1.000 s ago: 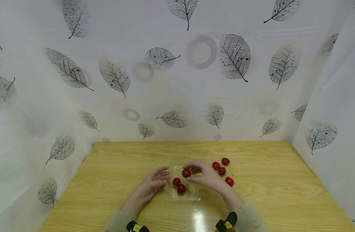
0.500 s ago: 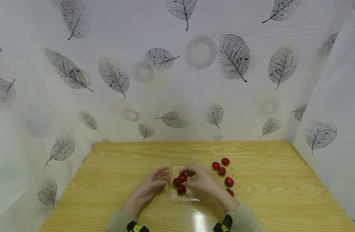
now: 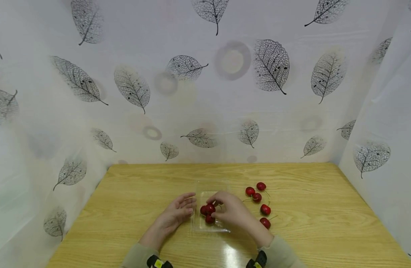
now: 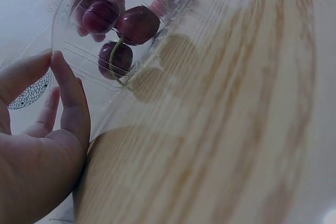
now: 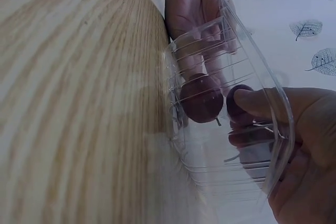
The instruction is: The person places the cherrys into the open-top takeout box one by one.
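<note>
A clear plastic box (image 3: pixel 203 226) stands on the wooden table between both hands, with two dark red cherries (image 3: pixel 210 219) lying in it. My right hand (image 3: pixel 230 210) reaches over the right side and pinches a third cherry (image 3: pixel 210 208) between thumb and fingers, low in the box, close against the other two. In the right wrist view the thumb (image 5: pixel 253 103) presses on this cherry. At the left rim, my left hand (image 3: pixel 175 212) rests with its fingers loosely extended; its fingertips (image 4: pixel 60 59) are right at the box's corner in the left wrist view.
Several loose cherries with stems lie right of the box, among them one at the back (image 3: pixel 261 186) and one beside the right forearm (image 3: pixel 265 223). A leaf-patterned curtain (image 3: pixel 205 108) encloses the table (image 3: pixel 141 182) at the back and sides.
My right hand has moved left and lower with its cherry, bringing it against the two others in the box. A cherry by the forearm has come into view. The left hand has stayed still.
</note>
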The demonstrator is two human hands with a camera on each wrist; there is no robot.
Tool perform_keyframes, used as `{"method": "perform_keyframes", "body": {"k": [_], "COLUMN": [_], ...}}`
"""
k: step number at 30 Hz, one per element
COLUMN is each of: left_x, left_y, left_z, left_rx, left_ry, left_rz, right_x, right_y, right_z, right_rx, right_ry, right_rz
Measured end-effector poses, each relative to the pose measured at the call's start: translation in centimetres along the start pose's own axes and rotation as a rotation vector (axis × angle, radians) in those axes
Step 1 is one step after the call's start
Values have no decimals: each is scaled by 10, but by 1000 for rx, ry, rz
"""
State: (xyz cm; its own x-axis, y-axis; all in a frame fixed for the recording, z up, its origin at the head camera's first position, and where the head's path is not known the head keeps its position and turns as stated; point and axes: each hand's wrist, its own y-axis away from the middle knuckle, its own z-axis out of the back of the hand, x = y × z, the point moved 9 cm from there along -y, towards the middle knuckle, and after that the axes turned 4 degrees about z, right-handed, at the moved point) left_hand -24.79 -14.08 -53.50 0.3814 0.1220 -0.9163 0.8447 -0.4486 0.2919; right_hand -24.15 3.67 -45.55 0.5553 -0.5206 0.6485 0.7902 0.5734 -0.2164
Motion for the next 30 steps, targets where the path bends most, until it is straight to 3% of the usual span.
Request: {"method": "perform_keyframes", "body": {"k": [6,13,23,30], "left_x": [0,0,0,1], "left_y": [0,-1,-1,0], "left_z": [0,1,1,1], "left_rx": [-6,-3,-12,-16], "left_ry": [3,1,6,14], "left_rz": [3,4,10,10], "right_x": [2,3,-1,-8], "right_y": [0,0,1,0], "right_z": [-1,0,5,9], "right_rx": [2,0,-44,-66], "right_ry": [37,7,-80,-215], "right_rz": [8,-12,-3,0]}}
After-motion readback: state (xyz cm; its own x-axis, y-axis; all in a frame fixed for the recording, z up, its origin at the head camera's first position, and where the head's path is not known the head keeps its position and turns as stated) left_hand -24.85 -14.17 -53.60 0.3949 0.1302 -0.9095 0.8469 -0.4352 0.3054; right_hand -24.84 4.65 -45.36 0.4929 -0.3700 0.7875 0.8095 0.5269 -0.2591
